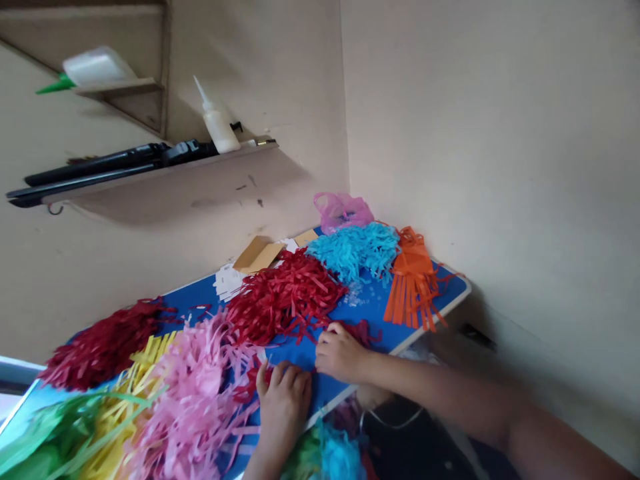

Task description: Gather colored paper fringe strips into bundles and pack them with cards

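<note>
My left hand [284, 393] rests at the near edge of the blue table [300, 353], its fingers curled over a small bit of red fringe [245, 388] beside the pink fringe [190, 393]. To its right, my right hand [340, 352] lies with bent fingers next to a dark red strip piece [364, 331]. What the fingertips of either hand hold is too small or hidden to tell. Behind both hands is a large red fringe pile [285, 293]. The light blue fringe [355, 250] and orange fringe [413, 277] lie farther back.
Dark red [110, 340], yellow [113, 427] and green fringe [45, 433] cover the left side. A brown card [257, 255] and pink bag [343, 212] lie near the wall. Above, a shelf [245, 152] holds a glue bottle [220, 127].
</note>
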The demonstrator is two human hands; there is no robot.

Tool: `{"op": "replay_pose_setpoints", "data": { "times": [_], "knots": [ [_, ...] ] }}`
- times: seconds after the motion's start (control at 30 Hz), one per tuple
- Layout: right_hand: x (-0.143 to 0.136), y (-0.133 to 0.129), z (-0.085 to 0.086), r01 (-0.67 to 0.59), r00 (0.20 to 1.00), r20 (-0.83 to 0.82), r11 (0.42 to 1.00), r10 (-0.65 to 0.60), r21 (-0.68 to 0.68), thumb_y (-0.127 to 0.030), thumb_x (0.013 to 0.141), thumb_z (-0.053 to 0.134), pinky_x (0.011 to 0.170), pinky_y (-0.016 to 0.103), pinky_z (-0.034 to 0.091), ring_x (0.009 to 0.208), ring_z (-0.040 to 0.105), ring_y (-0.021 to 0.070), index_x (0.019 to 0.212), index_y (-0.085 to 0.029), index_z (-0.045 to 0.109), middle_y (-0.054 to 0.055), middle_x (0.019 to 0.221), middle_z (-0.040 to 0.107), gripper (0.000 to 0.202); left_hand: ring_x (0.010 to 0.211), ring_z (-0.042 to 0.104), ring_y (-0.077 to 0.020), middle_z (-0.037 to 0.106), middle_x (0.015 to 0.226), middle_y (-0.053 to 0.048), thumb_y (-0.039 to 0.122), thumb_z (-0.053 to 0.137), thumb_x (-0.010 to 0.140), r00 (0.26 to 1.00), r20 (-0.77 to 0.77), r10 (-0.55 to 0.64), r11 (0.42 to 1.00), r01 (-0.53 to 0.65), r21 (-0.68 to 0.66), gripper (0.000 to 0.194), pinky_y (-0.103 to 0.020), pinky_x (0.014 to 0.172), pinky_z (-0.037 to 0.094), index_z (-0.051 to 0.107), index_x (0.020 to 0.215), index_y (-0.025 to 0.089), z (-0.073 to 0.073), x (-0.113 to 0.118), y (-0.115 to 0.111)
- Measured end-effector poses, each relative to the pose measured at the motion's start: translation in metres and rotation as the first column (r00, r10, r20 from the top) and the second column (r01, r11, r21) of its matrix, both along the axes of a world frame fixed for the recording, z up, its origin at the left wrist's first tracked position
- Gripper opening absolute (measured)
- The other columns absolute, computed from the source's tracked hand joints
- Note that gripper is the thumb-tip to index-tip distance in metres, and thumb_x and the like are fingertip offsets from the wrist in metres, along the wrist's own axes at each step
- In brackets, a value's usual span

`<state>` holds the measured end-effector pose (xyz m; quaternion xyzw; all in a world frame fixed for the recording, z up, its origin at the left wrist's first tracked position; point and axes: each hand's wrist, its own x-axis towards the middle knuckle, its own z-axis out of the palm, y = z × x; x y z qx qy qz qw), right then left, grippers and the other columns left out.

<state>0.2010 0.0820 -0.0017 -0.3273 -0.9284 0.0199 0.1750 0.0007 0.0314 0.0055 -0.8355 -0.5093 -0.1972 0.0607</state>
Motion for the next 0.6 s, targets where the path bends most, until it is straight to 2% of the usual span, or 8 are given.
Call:
{"op": "replay_pose_setpoints", "data": {
  "times": [0.13,0.2,0.3,0.37,0.47,0.53,0.6],
  "knots": [
    [0.016,0.006,-0.010,0.073,0.996,-0.032,0.992,-0.077,-0.104,-0.035,0.093,0.059,0.085,0.037,0.029,0.093,0.051,0.0190,0.082,-0.026,0.072,0.000,0.091,0.072,0.019,0.097,0.061,-0.0262,0.075,0.088,-0.003,0.024,0.051,0.091,0.997,0.049,0.052,0.999,-0.051,-0.015,0.025,-0.054,0.106,0.023,0.073,0.082,0.028,-0.010,-0.012,-0.002],
    [0.020,0.009,-0.009,0.137,0.989,-0.037,0.979,-0.144,-0.152,-0.035,0.090,0.061,0.081,0.035,0.030,0.088,0.052,0.0184,0.080,-0.025,0.073,-0.001,0.089,0.071,0.018,0.097,0.060,-0.0258,0.074,0.089,-0.004,0.028,0.051,0.092,0.995,0.062,0.076,0.994,-0.071,-0.078,0.024,-0.051,0.100,0.029,0.073,0.083,0.028,-0.010,-0.015,-0.001],
    [0.014,0.012,0.000,0.225,0.972,-0.015,0.954,-0.232,-0.201,-0.030,0.084,0.065,0.077,0.035,0.031,0.086,0.053,0.0204,0.071,-0.023,0.071,0.001,0.084,0.069,0.016,0.093,0.061,-0.0262,0.073,0.086,-0.004,0.030,0.053,0.090,0.990,0.014,0.140,0.975,-0.135,-0.174,0.021,-0.047,0.091,0.036,0.071,0.078,0.026,-0.002,-0.011,0.003],
    [0.008,0.013,0.008,0.253,0.966,0.008,0.945,-0.257,-0.209,-0.026,0.080,0.068,0.077,0.036,0.031,0.084,0.053,0.0223,0.069,-0.021,0.070,0.003,0.081,0.068,0.012,0.092,0.061,-0.0271,0.072,0.084,-0.004,0.027,0.057,0.086,0.983,-0.025,0.183,0.965,-0.185,-0.187,0.017,-0.048,0.090,0.037,0.069,0.076,0.024,0.006,-0.005,0.005],
    [0.003,0.015,0.019,0.183,0.983,0.029,0.966,-0.181,-0.185,-0.025,0.076,0.071,0.080,0.038,0.030,0.092,0.053,0.0240,0.078,-0.022,0.071,0.004,0.090,0.069,0.003,0.102,0.059,-0.0288,0.073,0.094,-0.003,0.020,0.058,0.084,0.991,-0.035,0.133,0.978,-0.136,-0.160,0.016,-0.054,0.099,0.030,0.072,0.088,0.028,0.013,0.000,0.005],
    [0.005,0.014,0.023,0.072,0.997,0.039,0.985,-0.067,-0.157,-0.025,0.080,0.069,0.085,0.040,0.029,0.099,0.051,0.0233,0.083,-0.025,0.071,0.002,0.095,0.070,0.003,0.105,0.059,-0.0293,0.074,0.095,0.000,0.014,0.057,0.083,0.998,-0.030,0.053,0.989,-0.057,-0.134,0.028,-0.060,0.106,0.020,0.073,0.093,0.035,0.013,0.000,0.003],
    [0.009,0.013,0.023,-0.052,0.996,0.062,0.995,0.057,-0.081,-0.027,0.085,0.065,0.089,0.042,0.027,0.104,0.049,0.0232,0.085,-0.025,0.070,0.000,0.097,0.071,0.006,0.103,0.061,-0.0286,0.075,0.092,0.001,0.011,0.056,0.083,1.000,-0.017,-0.017,0.993,0.014,-0.119,0.033,-0.062,0.108,0.016,0.074,0.093,0.037,0.010,-0.001,0.001]
  ]
}}
